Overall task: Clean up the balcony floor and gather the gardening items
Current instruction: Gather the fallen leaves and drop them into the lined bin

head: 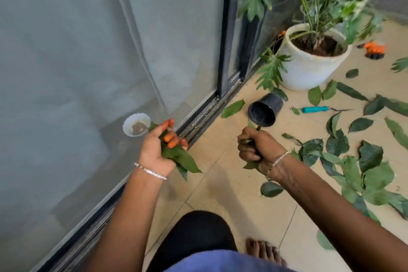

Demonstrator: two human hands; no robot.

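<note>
I see the left hand [157, 150], centre frame, closed around a bunch of green leaves [183, 159]. The right hand [256, 146], centre right, is fisted on a few more leaves [250, 164]. Loose leaves [364, 174] cover the tiled floor [231, 183] at right. A black pot [265, 109] lies tipped beside a teal-handled tool [315, 109], below the white planter [309, 66].

Count: 1 white planter [309, 68], 1 black pot [265, 109], 1 teal trowel [315, 109], 1 white cup [136, 124], 2 orange tools [374, 48], loose leaves [364, 172] uncountable.
</note>
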